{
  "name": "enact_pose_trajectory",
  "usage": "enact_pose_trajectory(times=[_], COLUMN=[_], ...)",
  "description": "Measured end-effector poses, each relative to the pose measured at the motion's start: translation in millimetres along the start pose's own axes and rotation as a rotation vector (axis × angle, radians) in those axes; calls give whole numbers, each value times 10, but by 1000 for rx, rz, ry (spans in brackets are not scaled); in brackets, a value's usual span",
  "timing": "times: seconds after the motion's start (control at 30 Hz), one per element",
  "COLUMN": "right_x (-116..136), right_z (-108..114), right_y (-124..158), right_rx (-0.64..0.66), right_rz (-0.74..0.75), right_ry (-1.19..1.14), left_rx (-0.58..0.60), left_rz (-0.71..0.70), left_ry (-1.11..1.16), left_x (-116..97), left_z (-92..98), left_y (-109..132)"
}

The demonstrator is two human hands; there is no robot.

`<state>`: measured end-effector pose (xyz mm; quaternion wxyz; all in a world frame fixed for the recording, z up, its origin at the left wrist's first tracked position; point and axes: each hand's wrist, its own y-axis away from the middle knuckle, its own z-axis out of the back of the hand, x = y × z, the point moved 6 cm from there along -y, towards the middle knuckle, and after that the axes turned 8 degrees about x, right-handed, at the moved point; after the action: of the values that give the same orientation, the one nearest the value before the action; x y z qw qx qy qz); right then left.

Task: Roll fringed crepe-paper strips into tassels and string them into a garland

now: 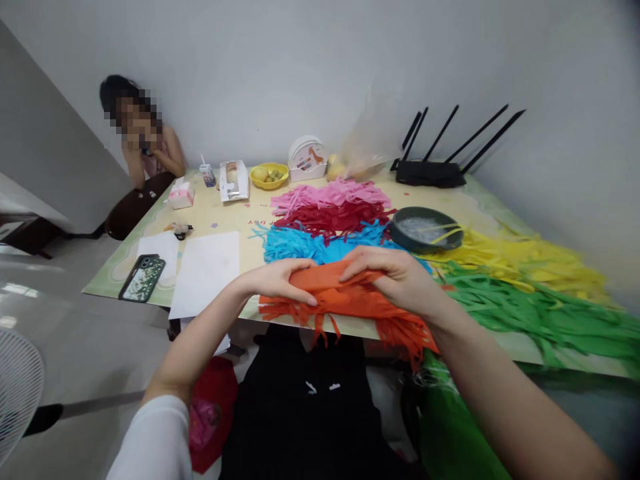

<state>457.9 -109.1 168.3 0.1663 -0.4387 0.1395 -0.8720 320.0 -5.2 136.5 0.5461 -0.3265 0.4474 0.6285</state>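
We clamp the orange fringed paper in the grip of both left hand and right hand at the counter's near edge, letting its fringe hang free.

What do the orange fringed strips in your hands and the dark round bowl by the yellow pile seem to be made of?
The orange fringed strips look like thin matte tissue or crepe paper: soft folds, limp cut fringes hanging over the table edge. The dark round bowl looks like smooth plastic or coated metal with a slight sheen; which one is unclear.
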Motion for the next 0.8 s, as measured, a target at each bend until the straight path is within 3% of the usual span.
enact_pose_trajectory(times=[0.13, 0.23, 0.3, 0.47, 0.57, 0.63, 0.7, 0.8], right_x=[51, 66, 76, 80, 2, -79, -148, -177], right_z=[16, 23, 43, 31, 0, -139, -283, -318], right_y=[40, 69, 91, 104, 23, -18, -28, 2], right_rx=[29, 51, 95, 381, 298, 319, 362, 266], right_rz=[16, 30, 23, -116, -239, -291, -316, -331], right_ry=[73, 94, 106, 119, 124, 129, 148, 152], left_rx=[97, 81, 22, -82, -51, -47, -51, -80], left_rz=[93, 141, 164, 138, 104, 92, 97, 96], left_ry=[251, 314, 258, -105, -246, -274, -264, -165], left_x=[40, 92, 120, 22, -66, -88, -68, 4], left_z=[-114, -116, -65, 47, 10, -12, -24, -33], left_y=[29, 62, 91, 143, 125, 115, 118, 144])
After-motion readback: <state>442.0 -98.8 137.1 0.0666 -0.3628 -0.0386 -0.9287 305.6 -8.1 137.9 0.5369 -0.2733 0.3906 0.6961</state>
